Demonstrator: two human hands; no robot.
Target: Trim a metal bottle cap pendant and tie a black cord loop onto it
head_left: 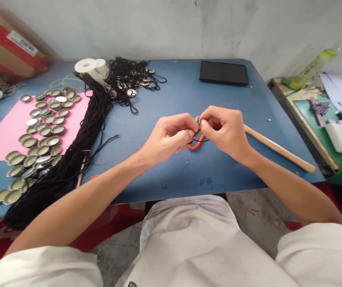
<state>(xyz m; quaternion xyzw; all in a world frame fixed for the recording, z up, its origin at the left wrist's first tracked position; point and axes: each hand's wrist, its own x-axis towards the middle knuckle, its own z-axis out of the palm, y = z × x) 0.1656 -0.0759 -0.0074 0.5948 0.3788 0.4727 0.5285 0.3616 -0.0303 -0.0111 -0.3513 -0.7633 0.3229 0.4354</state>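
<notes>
My left hand point(175, 133) and my right hand point(225, 129) meet above the blue table, fingertips pinched close together. Between them is a metal bottle cap point(197, 119), mostly covered by the fingers. A black cord point(202, 140) runs from the left fingers to the right ones. Below the fingers shows an orange curved handle point(195, 146); the rest of that tool is hidden. To the left lie many loose bottle caps point(44, 129) and a thick bundle of black cords point(90, 119).
Corded caps point(132, 77) are heaped at the back beside white spools point(86, 66). A pink sheet point(6, 127) lies under loose caps. A black phone point(224, 73) rests at the back; a wooden handle point(281, 149) lies right. A side table point(305, 131) holds a white device point(341, 137).
</notes>
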